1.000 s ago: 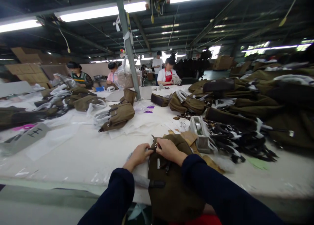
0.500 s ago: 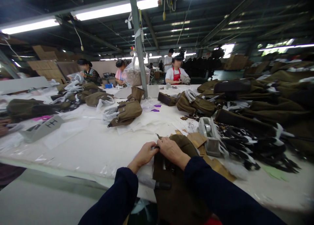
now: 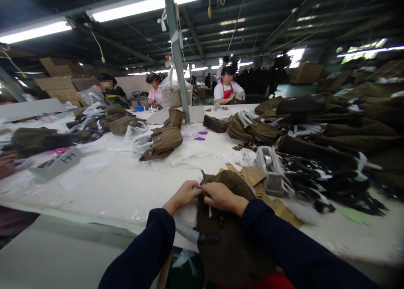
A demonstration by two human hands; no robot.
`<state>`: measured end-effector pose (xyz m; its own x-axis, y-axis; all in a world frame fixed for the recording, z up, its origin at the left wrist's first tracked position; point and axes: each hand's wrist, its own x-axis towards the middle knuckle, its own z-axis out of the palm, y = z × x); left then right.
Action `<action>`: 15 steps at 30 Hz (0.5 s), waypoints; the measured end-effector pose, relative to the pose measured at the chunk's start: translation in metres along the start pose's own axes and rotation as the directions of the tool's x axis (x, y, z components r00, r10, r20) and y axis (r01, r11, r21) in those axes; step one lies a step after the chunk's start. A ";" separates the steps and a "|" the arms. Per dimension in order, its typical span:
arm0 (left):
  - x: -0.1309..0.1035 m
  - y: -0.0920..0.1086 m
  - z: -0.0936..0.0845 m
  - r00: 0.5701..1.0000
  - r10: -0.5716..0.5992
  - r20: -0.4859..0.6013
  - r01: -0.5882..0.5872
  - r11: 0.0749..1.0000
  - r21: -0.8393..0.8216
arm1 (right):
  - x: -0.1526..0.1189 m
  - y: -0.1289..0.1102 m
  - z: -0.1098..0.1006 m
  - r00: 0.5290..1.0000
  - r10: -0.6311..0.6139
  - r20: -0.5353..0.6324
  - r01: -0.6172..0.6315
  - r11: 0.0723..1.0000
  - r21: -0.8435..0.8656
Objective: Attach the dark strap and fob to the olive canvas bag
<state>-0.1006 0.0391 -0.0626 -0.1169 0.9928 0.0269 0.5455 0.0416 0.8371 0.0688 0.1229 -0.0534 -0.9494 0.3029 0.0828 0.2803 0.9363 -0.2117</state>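
Observation:
An olive-brown fabric bag (image 3: 233,247) lies in front of me, its lower part hanging toward the table's near edge. At its upper left edge, my left hand (image 3: 183,196) pinches the edge with thumb and fingers. My right hand (image 3: 222,196) rests on the bag, fingers curled and closed on the same edge, close to the left fingertips. The small part between the fingertips is mostly hidden. A thin pointed end (image 3: 202,173) sticks up just above the hands. Below them, a dark handle piece (image 3: 208,238) partly in pale wrapping lies across the bag.
A grey tape dispenser (image 3: 272,175) and cardboard pieces (image 3: 252,177) lie right of the bag. Black straps (image 3: 315,184) and piled bags (image 3: 356,133) fill the right side. Another bag (image 3: 166,141) sits ahead near a metal post (image 3: 178,53). Co-workers (image 3: 226,89) sit across the table.
My right hand has shifted slightly down, its fingers more curled, showing more of the bag's top. The left hand has moved slightly left and up. Across the table, a co-worker's arms have moved.

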 end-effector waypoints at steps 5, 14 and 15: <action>0.002 0.004 0.000 1.000 0.009 -0.015 -0.008 0.997 0.077 | -0.007 0.001 -0.010 0.999 -0.027 -0.019 0.027 0.999 0.047; -0.007 0.030 -0.029 0.999 0.008 -0.043 0.002 0.972 0.237 | -0.099 0.026 -0.077 0.890 0.204 -0.407 -0.049 0.931 0.361; -0.008 0.025 -0.030 0.999 -0.020 -0.049 0.032 0.964 0.264 | -0.112 0.031 -0.078 0.875 0.247 -0.417 -0.079 0.922 0.380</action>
<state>-0.1111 0.0286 -0.0255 -0.1683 0.9851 0.0365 0.7408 0.1020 0.6639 0.1950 0.1320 0.0062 -0.7024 0.5703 0.4259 0.2800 0.7715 -0.5713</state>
